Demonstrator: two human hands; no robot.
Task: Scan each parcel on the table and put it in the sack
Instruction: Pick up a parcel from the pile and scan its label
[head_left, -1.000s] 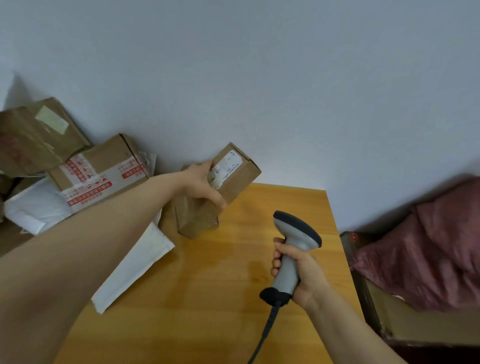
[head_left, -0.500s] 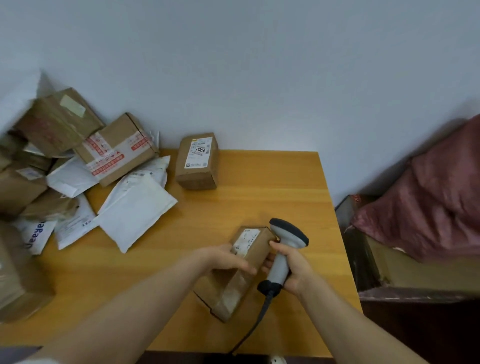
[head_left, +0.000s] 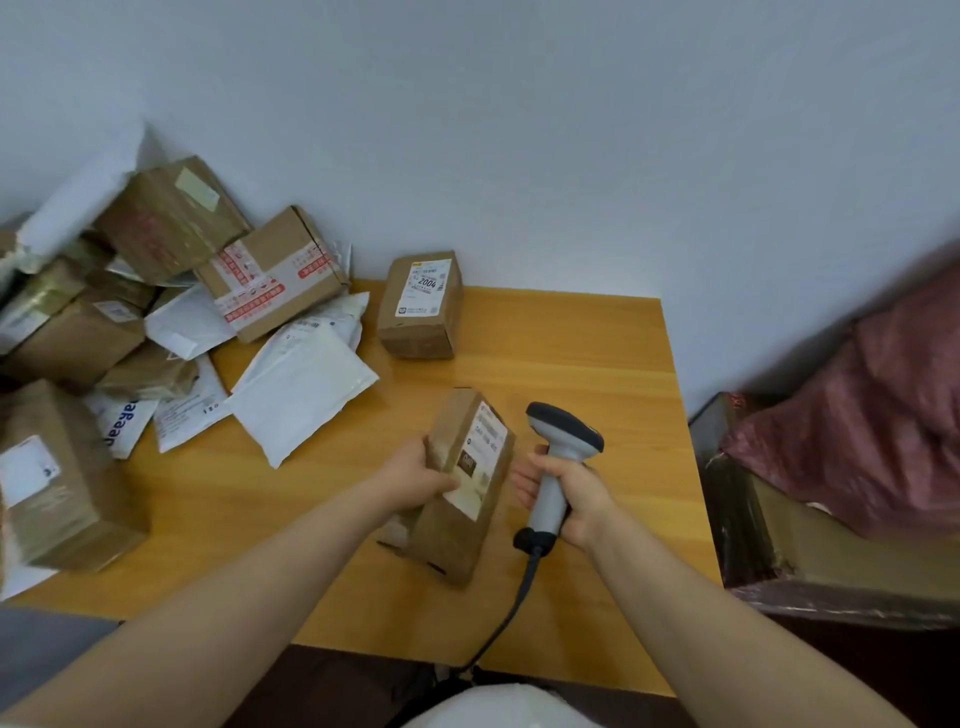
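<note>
Gripping a brown parcel (head_left: 462, 499) in the left hand (head_left: 421, 475) and a grey scanner (head_left: 558, 457) in the right hand (head_left: 571, 493), over the near right of the wooden table (head_left: 597, 364).

Head view: holding the parcel tilted, white label turned up beside the scanner head, print too blurred to read. Right fingers wrapped round the scanner handle, with the cable (head_left: 511, 613) trailing off the near edge. Far by the wall, a small box (head_left: 421, 312) labelled "2004". Left of it, a plain white mailer (head_left: 304, 384), a red-taped box (head_left: 275, 273) and a mailer (head_left: 122, 421) reading "deeye". At the near edge, a white rounded shape (head_left: 493, 706), possibly the sack.
</note>
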